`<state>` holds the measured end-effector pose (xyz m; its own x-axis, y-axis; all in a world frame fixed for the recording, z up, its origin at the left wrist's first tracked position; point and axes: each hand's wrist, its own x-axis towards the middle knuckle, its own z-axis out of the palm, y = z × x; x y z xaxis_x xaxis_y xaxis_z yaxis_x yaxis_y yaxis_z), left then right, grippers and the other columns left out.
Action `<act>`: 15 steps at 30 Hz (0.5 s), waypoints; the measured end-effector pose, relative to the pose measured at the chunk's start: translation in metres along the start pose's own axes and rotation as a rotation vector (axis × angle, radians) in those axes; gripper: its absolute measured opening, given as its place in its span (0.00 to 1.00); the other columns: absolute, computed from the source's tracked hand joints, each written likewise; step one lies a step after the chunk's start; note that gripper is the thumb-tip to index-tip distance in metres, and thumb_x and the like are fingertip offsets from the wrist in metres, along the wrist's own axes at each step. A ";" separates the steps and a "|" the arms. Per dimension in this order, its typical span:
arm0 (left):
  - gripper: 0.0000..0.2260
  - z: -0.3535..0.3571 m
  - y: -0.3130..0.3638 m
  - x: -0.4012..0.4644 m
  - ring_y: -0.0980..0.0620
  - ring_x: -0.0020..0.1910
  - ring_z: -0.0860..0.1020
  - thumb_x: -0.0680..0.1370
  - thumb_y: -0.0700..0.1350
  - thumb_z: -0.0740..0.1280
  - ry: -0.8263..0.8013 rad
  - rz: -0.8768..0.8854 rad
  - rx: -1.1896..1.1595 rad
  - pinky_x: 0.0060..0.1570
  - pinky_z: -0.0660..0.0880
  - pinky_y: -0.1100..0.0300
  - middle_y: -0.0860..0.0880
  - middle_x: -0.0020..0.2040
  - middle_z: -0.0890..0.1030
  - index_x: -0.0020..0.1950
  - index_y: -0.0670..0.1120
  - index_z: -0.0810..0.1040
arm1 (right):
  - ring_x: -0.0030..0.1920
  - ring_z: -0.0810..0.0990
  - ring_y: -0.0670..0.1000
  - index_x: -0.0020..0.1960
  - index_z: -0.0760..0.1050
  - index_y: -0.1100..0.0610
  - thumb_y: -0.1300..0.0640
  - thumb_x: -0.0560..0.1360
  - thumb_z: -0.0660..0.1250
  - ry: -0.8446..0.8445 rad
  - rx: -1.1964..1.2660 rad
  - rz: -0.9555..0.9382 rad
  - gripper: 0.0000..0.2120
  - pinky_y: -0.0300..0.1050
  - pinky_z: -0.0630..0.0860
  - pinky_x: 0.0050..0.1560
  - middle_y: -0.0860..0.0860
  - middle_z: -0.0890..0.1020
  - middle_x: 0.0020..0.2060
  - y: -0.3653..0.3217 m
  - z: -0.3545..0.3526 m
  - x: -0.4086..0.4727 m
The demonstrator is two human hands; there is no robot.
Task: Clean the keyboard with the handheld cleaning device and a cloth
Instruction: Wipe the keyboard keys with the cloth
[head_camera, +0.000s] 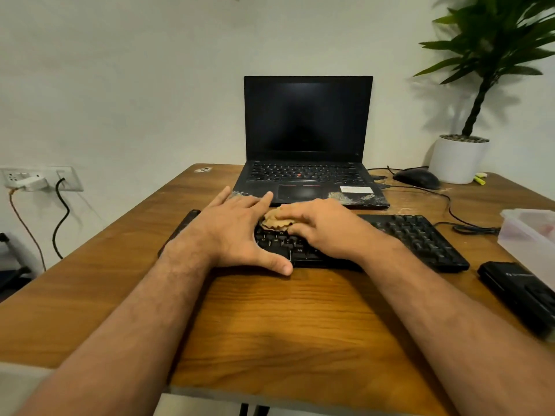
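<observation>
Right grip: my right hand [322, 225], at centre frame, has its fingers curled down over the tan cloth [275, 220], bunching it and pressing it onto the keys.
Left grip: my left hand [237, 228] lies flat with fingers straight and spread, thumb hooked against the near edge of the keyboard [420, 235]; it holds nothing and only pins the board down.
Cloth: soft, light and limp, I judge; it folds into a wad under my fingers, so it needs a gathered hold from above, with a pad of fabric left under the fingertips to do the wiping.
Keyboard: it lies flat across the middle of the frame on the wooden worktop [285, 319], just in front of the open laptop [307, 139]. Stiff plastic and probably light, so likely to skid under a sideways wipe. Best steadied by a flat palm on the left part, as now. The keys give way under pressure and could pop off if the cloth snags an edge.
Handheld cleaning device: the black unit [519, 288] at the right edge of the frame, well apart from both hands, is likely this. It looks rigid and blocky; I would take it round its long body.
Stage: cloth wiping under way, mid-keyboard.
</observation>
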<state>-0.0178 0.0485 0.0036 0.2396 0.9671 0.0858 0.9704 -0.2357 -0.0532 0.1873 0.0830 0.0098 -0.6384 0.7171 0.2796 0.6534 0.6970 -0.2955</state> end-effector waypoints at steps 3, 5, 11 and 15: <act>0.68 0.002 0.002 0.000 0.54 0.80 0.55 0.51 0.88 0.48 -0.045 -0.017 0.000 0.79 0.36 0.48 0.51 0.81 0.59 0.83 0.51 0.41 | 0.58 0.79 0.50 0.65 0.79 0.40 0.61 0.79 0.64 0.046 -0.053 0.081 0.21 0.45 0.75 0.64 0.46 0.83 0.60 0.009 0.001 0.009; 0.68 0.003 -0.001 -0.001 0.54 0.80 0.56 0.51 0.88 0.49 -0.050 -0.033 -0.006 0.79 0.37 0.48 0.52 0.81 0.59 0.83 0.51 0.41 | 0.54 0.79 0.51 0.64 0.80 0.44 0.63 0.78 0.63 0.114 -0.143 0.240 0.21 0.47 0.77 0.60 0.50 0.84 0.55 0.017 -0.003 0.010; 0.70 0.004 -0.002 0.002 0.55 0.80 0.55 0.49 0.89 0.47 -0.050 -0.026 0.010 0.79 0.37 0.49 0.50 0.81 0.58 0.82 0.50 0.40 | 0.58 0.76 0.51 0.67 0.76 0.39 0.59 0.79 0.63 0.081 -0.063 0.106 0.21 0.50 0.74 0.64 0.48 0.81 0.59 0.011 0.010 0.009; 0.70 0.002 -0.003 0.003 0.54 0.80 0.54 0.50 0.89 0.48 -0.068 -0.030 0.002 0.79 0.36 0.49 0.50 0.82 0.57 0.83 0.50 0.41 | 0.53 0.79 0.53 0.63 0.81 0.45 0.62 0.76 0.64 0.138 -0.241 0.269 0.20 0.51 0.79 0.58 0.52 0.84 0.50 0.023 -0.008 0.003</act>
<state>-0.0197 0.0524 0.0019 0.2077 0.9780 0.0197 0.9770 -0.2065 -0.0534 0.2037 0.1012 0.0115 -0.3815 0.8569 0.3466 0.8774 0.4537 -0.1561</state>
